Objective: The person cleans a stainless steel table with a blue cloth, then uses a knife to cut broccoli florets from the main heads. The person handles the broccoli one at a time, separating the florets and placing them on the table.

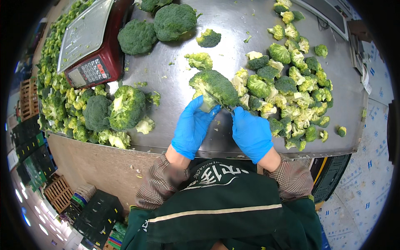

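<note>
My left hand (193,128), in a blue glove, grips the stem of a broccoli head (218,86) just above the steel table (162,109). In my gloved right hand (251,132) is a small knife (214,97), its handle mostly hidden by the fingers. The blade lies against the pale stem side of the broccoli, pointing up and left. Beyond the head rest two cut pieces, a broccoli floret (200,61) and a darker floret (208,38). To the right of my right hand spreads a pile of cut florets (293,103).
A red digital scale (93,68) with a steel pan (84,34) stands at the upper left. Whole broccoli heads (175,22) lie beside it. Another heap of broccoli (72,115) covers the table's left end. Stacked dark crates (98,212) stand on the floor at lower left.
</note>
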Tool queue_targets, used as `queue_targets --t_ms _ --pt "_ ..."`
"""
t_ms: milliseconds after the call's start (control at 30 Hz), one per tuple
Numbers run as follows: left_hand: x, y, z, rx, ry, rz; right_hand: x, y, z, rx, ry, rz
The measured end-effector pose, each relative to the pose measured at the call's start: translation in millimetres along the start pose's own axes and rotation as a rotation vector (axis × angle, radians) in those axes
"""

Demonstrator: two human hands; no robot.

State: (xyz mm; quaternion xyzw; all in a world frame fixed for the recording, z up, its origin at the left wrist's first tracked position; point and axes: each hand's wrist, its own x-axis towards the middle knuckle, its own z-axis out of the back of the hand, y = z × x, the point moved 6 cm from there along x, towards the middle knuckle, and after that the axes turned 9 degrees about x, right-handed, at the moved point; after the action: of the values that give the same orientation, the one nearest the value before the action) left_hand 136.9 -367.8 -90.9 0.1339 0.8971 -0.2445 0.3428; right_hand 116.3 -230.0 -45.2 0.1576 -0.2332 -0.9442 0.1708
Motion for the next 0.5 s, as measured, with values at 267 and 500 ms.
queue_targets --t_ms 267,500 --pt "10.0 -5.3 6.5 0.002 -0.009 -0.019 24.4 -1.2 -10.2 -0.008 0.099 0.004" --pt "6.7 0.3 5.8 0.028 0.043 -0.057 26.7 -17.9 -3.1 0.702 0.586 -0.3"
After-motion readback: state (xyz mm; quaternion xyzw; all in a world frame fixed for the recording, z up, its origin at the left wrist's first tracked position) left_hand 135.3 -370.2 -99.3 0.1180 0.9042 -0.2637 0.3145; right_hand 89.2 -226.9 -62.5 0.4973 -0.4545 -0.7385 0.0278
